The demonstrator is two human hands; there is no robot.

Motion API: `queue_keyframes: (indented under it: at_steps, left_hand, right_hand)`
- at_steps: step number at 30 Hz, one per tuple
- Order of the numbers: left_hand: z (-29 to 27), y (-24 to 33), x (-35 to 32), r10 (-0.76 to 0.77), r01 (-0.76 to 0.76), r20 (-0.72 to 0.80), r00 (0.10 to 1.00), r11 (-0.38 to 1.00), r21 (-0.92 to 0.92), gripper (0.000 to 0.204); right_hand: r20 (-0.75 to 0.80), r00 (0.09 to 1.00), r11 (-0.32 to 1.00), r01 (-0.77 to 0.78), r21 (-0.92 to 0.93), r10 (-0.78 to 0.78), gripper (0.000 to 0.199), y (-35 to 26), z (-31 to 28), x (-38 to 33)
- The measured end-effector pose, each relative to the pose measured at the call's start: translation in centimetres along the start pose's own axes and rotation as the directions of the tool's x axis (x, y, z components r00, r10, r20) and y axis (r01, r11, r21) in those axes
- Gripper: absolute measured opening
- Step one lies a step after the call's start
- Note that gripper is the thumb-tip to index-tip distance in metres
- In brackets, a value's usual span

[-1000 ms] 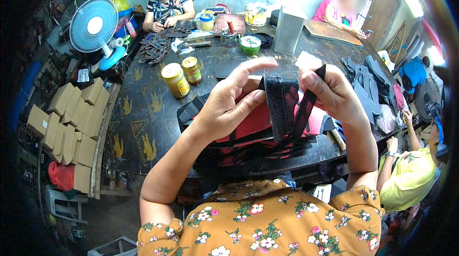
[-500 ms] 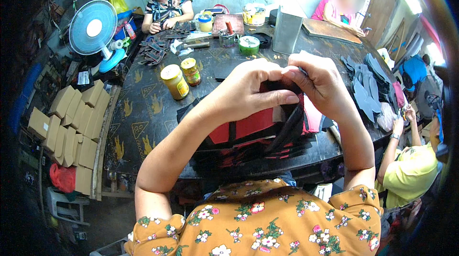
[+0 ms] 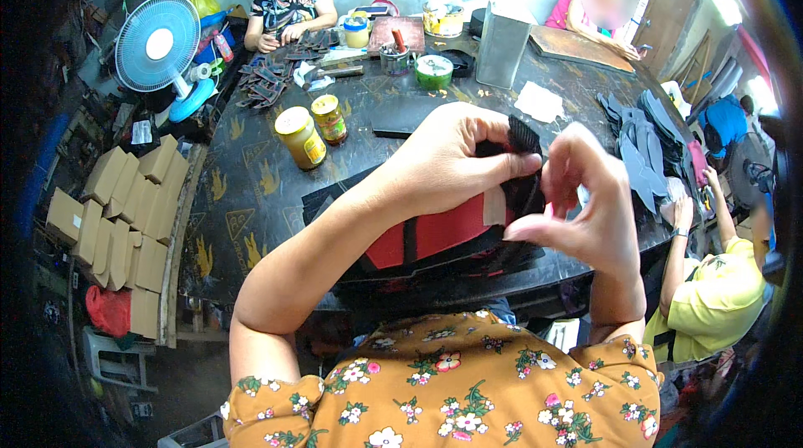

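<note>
My left hand (image 3: 458,155) is closed in a pinch on a black ribbed fabric piece (image 3: 524,135), whose end sticks up between thumb and fingers. Close to its right, my right hand (image 3: 594,197) is open, thumb and curved fingers apart, with nothing visible between them. Under both hands, at the near table edge, lies a stack of red and black flat pieces (image 3: 431,235); my forearm and hands hide part of it. A small greyish patch (image 3: 494,205) shows on the top red piece.
Two yellow-lidded jars (image 3: 301,138) stand left of my hands on the black table (image 3: 251,163). Beyond are a green tub (image 3: 433,71), a metal can (image 3: 502,46) and white paper (image 3: 539,102). Grey cut pieces (image 3: 640,151) lie right, near a co-worker in yellow (image 3: 711,297). Two more people sit across.
My right hand has come away from my left and opened, shifting right and nearer. The black ribbed end now shows above my left fingers, and white paper beyond has come into view.
</note>
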State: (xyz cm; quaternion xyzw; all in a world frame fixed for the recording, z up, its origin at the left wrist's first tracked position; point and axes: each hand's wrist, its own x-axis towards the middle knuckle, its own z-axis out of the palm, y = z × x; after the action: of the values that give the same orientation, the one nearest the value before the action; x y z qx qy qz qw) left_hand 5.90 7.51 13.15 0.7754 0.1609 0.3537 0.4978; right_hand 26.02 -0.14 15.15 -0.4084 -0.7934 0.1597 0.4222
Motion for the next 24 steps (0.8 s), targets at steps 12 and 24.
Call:
queue_keyframes:
  at_steps: [12, 24]
  left_hand:
    - [0.5, -1.0, -0.3, 0.073, -0.073, -0.200, 0.977, 0.997, 0.012, 0.012]
    - [0.6, -1.5, 0.4, 0.296, -0.237, -0.258, 0.919, 0.942, 0.236, 0.010]
  right_hand:
    - [-0.078, 0.996, 0.968, 0.012, -0.250, -0.032, 0.018, 2.0, -0.4, -0.7]
    - [-0.310, 0.949, 0.997, -0.073, -0.025, 0.062, 0.033, 0.6, 4.5, -3.3]
